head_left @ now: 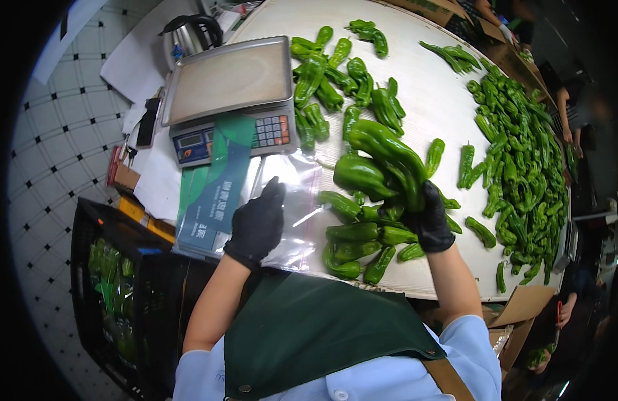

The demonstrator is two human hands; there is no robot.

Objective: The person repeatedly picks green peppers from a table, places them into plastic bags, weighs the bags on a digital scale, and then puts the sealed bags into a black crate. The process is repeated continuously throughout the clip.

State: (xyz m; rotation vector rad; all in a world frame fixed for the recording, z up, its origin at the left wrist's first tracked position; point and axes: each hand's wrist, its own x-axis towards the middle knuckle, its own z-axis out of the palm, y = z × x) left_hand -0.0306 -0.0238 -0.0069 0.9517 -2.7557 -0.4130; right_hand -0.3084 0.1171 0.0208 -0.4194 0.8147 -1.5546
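Note:
My right hand (429, 220), in a black glove, is closed around several long green peppers (389, 150) above the white table. Below and beyond them lie loose green peppers (351, 233) in small groups. My left hand (259, 220), also gloved in black, rests on or just over a clear plastic bag (294, 200); whether its fingers pinch the film cannot be told. Printed green and blue bags (208, 205) lie left of that hand. Behind them stands a digital scale (284, 130) with a bare metal pan (234, 75).
A large heap of green peppers (527, 170) covers the table's right side. A steel kettle (191, 37) and a phone (148, 123) are at the left. A black crate (88, 290) holds bagged peppers. Open cardboard boxes (524, 311) stand lower right; co-workers are beyond the table.

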